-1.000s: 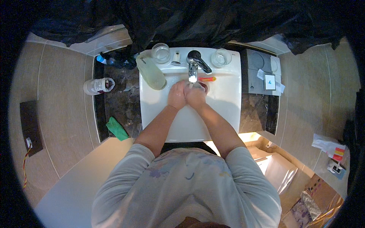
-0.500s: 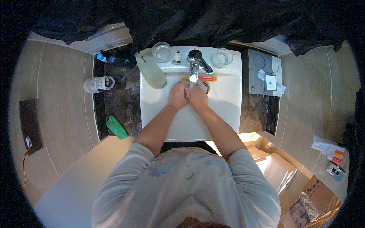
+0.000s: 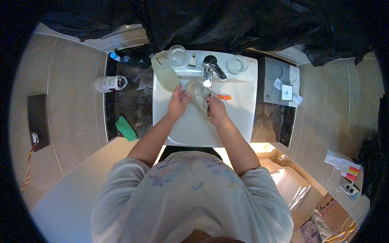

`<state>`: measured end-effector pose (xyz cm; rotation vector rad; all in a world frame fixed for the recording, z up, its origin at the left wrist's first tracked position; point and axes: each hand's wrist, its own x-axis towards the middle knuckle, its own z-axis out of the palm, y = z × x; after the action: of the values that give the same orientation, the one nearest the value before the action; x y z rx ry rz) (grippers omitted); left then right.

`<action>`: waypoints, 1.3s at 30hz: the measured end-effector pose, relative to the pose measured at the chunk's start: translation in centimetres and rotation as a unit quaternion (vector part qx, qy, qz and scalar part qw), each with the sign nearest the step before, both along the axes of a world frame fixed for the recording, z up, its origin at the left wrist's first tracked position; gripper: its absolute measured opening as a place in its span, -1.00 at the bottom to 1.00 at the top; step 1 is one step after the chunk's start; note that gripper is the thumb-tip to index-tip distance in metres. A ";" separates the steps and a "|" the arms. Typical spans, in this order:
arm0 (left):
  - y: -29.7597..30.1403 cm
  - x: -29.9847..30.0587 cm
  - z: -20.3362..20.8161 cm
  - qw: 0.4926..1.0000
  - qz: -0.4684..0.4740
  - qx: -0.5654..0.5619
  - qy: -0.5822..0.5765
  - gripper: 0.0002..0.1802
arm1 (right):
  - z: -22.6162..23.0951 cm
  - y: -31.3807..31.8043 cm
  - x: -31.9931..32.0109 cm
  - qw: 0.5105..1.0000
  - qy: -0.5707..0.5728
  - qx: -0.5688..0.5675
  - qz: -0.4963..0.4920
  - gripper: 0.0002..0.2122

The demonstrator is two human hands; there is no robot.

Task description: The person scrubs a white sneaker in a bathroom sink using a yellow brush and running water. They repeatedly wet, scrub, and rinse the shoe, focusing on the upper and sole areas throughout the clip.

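A wet, pale shoe [image 3: 195, 92] is over the white sink [image 3: 190, 135], under the tap [image 3: 208, 77]. My right hand [image 3: 218, 110] grips it at the opening, fingers partly inside. To the left of the shoe my left hand [image 3: 177, 104] is open, fingers apart and close to its side. An orange-and-yellow handle [image 3: 224, 97], perhaps of a brush, shows just right of the shoe; its other end is hidden. A pale greenish insole [image 3: 165, 73] leans over the sink's back left rim, above my left hand.
Two clear glass cups [image 3: 177, 55] [image 3: 238, 64] stand on the sink's back ledge. At left are a second pale shoe-like thing [image 3: 110, 84], a dark bottle with a blue cap [image 3: 115, 55] and a green cloth [image 3: 126, 128]. A grey box [image 3: 276, 95] lies at right.
My hands were clasped together under the tap; now they are apart. The shoe, mostly hidden before, shows in my right hand, and my left hand has moved left and opened.
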<state>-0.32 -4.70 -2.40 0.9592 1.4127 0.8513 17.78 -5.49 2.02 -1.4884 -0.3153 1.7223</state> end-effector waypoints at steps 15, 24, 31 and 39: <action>1.5 4.7 3.4 0.965 -0.034 -0.217 -0.144 -0.13 | -5.3 -1.9 2.1 0.950 0.243 -0.156 -0.122 -0.75; 3.1 2.1 2.9 0.929 -0.098 -0.344 -0.097 -0.22 | -0.2 -3.3 1.2 0.983 0.066 -0.166 0.038 -0.74; 4.2 0.4 2.0 0.858 -0.111 -0.431 -0.256 -0.30 | -3.5 -1.5 4.8 0.660 -0.657 0.204 0.301 -0.67; 3.3 0.2 1.6 0.794 -0.050 -0.485 -0.363 -0.26 | -4.0 -3.6 3.9 0.730 -0.595 0.014 0.336 -0.71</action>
<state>-0.10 -1.39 -0.79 -0.1188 0.8824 0.2407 21.69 -9.05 -2.00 -2.4781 -1.7017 0.8884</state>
